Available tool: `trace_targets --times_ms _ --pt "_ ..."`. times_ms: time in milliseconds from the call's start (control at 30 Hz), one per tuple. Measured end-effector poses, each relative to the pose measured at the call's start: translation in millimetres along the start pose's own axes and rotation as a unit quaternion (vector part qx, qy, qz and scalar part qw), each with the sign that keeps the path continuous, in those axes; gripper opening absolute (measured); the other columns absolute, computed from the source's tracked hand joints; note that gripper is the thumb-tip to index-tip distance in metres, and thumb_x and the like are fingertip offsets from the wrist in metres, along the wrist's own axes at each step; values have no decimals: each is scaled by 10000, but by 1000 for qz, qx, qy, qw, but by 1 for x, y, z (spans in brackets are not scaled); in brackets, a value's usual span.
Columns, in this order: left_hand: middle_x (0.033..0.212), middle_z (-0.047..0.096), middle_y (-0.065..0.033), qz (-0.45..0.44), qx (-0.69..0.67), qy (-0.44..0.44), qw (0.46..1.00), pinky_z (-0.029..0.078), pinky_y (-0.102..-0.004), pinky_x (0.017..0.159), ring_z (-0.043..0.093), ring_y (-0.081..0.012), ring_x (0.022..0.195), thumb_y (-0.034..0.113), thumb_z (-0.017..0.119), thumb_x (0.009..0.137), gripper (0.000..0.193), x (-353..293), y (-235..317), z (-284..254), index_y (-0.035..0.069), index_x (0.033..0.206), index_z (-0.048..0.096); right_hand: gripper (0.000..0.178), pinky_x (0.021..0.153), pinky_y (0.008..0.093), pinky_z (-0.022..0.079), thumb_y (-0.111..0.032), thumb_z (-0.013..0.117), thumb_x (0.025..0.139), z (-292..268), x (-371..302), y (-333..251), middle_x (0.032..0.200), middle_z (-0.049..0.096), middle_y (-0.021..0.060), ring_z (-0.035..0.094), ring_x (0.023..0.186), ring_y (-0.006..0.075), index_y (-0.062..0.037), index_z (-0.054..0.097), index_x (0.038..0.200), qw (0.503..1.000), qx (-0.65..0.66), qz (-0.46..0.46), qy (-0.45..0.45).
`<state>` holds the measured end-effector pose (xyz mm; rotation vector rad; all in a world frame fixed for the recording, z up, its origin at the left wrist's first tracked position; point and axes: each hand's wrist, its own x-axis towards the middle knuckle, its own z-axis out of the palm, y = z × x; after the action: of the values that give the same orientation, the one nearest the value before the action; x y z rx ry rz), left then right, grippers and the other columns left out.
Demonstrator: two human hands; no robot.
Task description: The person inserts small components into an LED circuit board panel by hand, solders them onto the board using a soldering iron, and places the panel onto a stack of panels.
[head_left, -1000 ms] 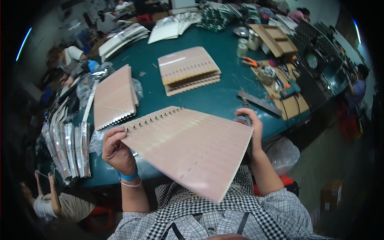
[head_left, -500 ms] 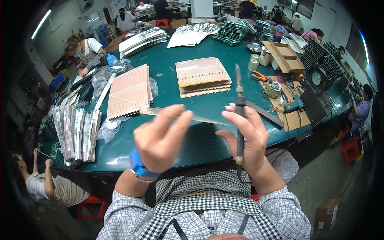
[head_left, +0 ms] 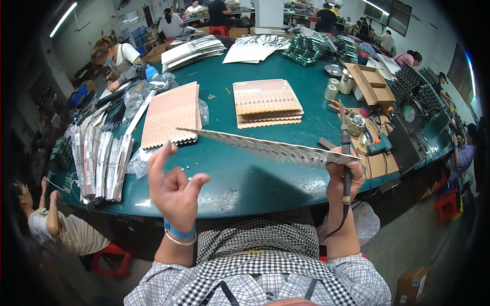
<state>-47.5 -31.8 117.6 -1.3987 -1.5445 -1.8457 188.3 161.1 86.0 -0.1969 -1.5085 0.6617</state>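
A thin, stiff panel [head_left: 265, 148], pale and dotted (seen nearly edge-on), hangs above the worktop [head_left: 245, 178]. The right hand [head_left: 344, 176] has its fingers closed on the panel's end and a dark soldering iron [head_left: 346, 153]. The left hand [head_left: 173, 191] is spread open, holding nothing. Two pink panel stacks [head_left: 171, 115] lie on the round green worktop in a busy workshop.

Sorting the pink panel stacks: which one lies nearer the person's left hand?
The pink stack at table left, beside the clear bags, just beyond the left hand. The other stack lies mid-table, farther right.
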Motion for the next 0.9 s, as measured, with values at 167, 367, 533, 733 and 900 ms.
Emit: trace_targets --times_ms 167,367,533,733,900 --pt "984 649 -52 -193 -198 -48 960 415 -189 541 471 -28 635 -134 785 714 438 -13 -38 14 -30 1117 650 274 762 323 524 68 761 786 -2 -29 39 1033 631 117 601 965 210 -64 620 980 980 170 106 21" --pt "792 694 -99 -76 -103 -91 988 521 -280 681 660 -198 744 -121 756 671 270 -13 -58 21 -1 907 702 163 760 353 524 -167 689 870 -11 -36 57 845 645 138 658 824 249 -7 656 887 990 -49 90 -95" --pt "830 714 -114 -50 -109 -141 983 516 -281 667 677 -205 745 -51 753 706 198 -21 -65 13 -3 891 703 278 787 368 542 -187 730 780 -25 -45 59 931 669 172 684 880 290 15 670 961 985 -71 67 -145" --pt "913 704 -133 -73 -109 -139 981 509 -273 684 646 -180 766 48 794 736 258 -27 -56 7 -10 966 692 343 817 391 544 -226 711 795 -28 -53 65 945 667 210 682 888 314 52 651 986 989 -15 74 -129" --pt "960 707 -158 -104 -78 -176 976 540 -271 689 680 -206 821 36 804 746 297 -32 -54 -9 -16 1014 688 383 843 409 542 -244 731 772 -32 -55 59 965 665 224 681 933 331 57 641 992 983 -48 103 -141"
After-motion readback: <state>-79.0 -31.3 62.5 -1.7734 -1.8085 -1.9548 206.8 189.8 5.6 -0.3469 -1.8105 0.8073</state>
